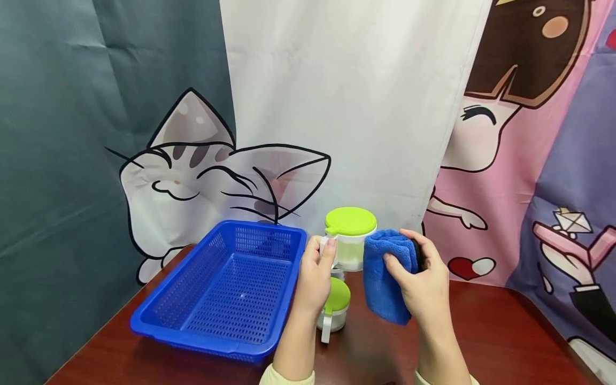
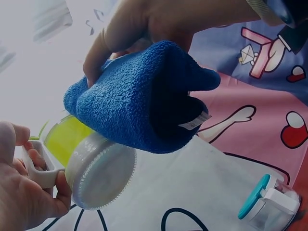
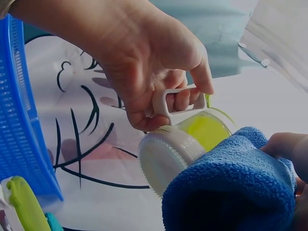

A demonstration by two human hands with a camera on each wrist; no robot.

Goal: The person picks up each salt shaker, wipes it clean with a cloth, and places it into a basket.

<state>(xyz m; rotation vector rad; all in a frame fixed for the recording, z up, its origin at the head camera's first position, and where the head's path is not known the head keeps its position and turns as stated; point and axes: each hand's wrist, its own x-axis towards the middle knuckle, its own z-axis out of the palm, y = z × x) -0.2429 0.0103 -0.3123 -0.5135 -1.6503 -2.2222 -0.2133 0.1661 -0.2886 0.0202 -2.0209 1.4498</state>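
My left hand (image 1: pixel 314 275) grips the white handle of a clear seasoning jar (image 1: pixel 348 254) with a lime-green lid, held up above the table. The jar's ridged base (image 2: pixel 107 173) faces the left wrist camera. In my right hand (image 1: pixel 425 275) is a folded blue towel (image 1: pixel 387 278), thumb on its near face and fingers behind. The left wrist view shows the towel beside the jar's clear wall; I cannot tell whether they touch. A dark patch shows between towel and right palm, too hidden to name. Below the left hand stands a smaller green-lidded jar (image 1: pixel 337 307).
A blue perforated basket (image 1: pixel 139 315) stands left on the red-brown table (image 1: pixel 486 321). Another jar with a teal lid (image 2: pixel 255 195) appears in the left wrist view, mostly hidden in the head view. Printed curtains (image 1: pixel 356 107) hang behind the table.
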